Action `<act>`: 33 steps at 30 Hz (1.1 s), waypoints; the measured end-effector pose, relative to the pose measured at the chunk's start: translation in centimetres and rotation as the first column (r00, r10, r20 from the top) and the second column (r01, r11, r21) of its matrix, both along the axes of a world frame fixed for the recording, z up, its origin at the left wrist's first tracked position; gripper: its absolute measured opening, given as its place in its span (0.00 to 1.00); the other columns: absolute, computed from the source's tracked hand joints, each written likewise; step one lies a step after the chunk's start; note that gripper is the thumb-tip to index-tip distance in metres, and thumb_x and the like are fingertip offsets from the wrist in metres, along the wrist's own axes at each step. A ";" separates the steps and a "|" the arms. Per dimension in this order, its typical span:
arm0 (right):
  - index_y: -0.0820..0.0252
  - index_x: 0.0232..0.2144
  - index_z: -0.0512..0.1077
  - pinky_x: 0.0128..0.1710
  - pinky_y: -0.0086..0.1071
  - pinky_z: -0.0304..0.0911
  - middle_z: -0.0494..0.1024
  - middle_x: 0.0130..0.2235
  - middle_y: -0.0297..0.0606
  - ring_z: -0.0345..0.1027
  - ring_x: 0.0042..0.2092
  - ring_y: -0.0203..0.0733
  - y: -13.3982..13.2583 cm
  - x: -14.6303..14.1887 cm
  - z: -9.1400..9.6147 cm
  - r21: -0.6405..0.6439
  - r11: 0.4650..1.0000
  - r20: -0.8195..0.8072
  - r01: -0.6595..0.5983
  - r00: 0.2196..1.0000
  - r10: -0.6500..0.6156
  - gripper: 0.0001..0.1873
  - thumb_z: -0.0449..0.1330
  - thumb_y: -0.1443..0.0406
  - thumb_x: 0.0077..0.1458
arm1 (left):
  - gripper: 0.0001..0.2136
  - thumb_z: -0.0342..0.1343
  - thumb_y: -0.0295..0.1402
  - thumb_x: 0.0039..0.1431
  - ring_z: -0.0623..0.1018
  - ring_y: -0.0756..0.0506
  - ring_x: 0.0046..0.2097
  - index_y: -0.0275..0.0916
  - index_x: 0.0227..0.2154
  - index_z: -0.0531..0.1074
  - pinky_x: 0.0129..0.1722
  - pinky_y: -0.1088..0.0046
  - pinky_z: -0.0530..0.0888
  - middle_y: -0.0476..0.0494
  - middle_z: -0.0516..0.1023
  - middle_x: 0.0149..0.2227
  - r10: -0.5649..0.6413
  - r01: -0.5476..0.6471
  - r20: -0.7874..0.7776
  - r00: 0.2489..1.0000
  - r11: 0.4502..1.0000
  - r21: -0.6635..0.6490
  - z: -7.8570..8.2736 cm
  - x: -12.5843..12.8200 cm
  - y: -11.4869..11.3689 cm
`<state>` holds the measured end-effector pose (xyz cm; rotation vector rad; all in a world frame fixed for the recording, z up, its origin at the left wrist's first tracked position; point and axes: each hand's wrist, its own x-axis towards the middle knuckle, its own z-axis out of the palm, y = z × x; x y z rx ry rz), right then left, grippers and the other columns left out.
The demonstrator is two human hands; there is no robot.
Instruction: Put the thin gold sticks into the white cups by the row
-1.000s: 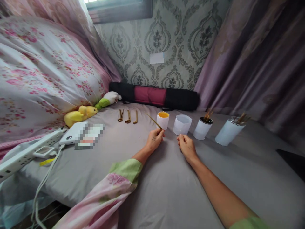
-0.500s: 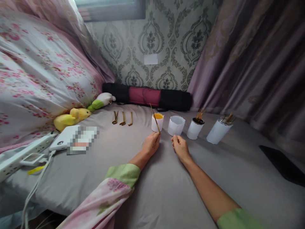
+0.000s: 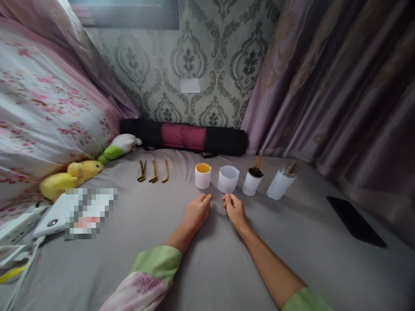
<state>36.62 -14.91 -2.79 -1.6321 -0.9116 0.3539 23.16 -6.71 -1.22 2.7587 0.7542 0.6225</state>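
Note:
My left hand (image 3: 198, 211) is closed on a thin brown stick (image 3: 217, 176), which points upward and looks faint and blurred. Close by on the right, my right hand (image 3: 236, 211) has its fingers pinched together; anything in them is hidden. Just beyond my hands stand a white cup with a yellow inside (image 3: 202, 178) and a wider whitish cup (image 3: 228, 179). Further right, a white-wrapped container with a dark inside (image 3: 252, 183) holds thin sticks. Beside it a leaning white-wrapped jar (image 3: 280, 185) has more sticks. Several bent gold-coloured rods (image 3: 153, 172) lie in groups to the left.
A grey sheet (image 3: 207, 268) covers the surface. At the back lies a long black and maroon bag (image 3: 183, 136). Plush toys (image 3: 73, 175), a white device (image 3: 60, 216) and a power strip (image 3: 17, 226) are on the left. A flat black object (image 3: 356, 221) lies right.
The view has turned slightly right, so things sit further left. The stick in my left hand now stands more upright, leaning right, between the two nearest cups. My right hand stays closed.

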 end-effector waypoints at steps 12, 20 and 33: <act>0.61 0.36 0.68 0.20 0.25 0.55 0.66 0.24 0.31 0.56 0.21 0.31 -0.3 0.0 0.6 0.094 0.996 -0.131 0.004 0.991 0.008 0.18 0.48 0.54 0.54 | 0.15 0.40 0.27 0.60 0.71 0.46 0.38 0.38 0.48 0.64 0.39 0.71 0.69 0.41 0.70 0.35 -0.115 0.117 -0.024 0.993 0.984 0.133 -0.5 0.3 -0.1; 0.61 0.40 0.67 0.25 0.27 0.60 0.69 0.27 0.35 0.61 0.26 0.34 -0.5 -0.2 0.9 0.133 0.991 -0.187 -0.011 0.982 0.036 0.16 0.52 0.59 0.51 | 0.14 0.40 0.27 0.61 0.70 0.46 0.36 0.36 0.47 0.64 0.37 0.71 0.68 0.42 0.70 0.34 -0.148 0.155 -0.059 0.987 0.977 0.148 -0.2 0.4 -0.2; 0.60 0.38 0.67 0.22 0.25 0.57 0.67 0.26 0.32 0.58 0.23 0.31 -0.9 -0.3 1.6 0.149 0.989 -0.267 -0.020 0.962 0.060 0.14 0.55 0.60 0.49 | 0.14 0.39 0.28 0.61 0.69 0.46 0.36 0.37 0.45 0.66 0.37 0.70 0.68 0.42 0.70 0.34 -0.158 0.171 -0.105 0.982 0.975 0.138 0.0 0.5 -0.2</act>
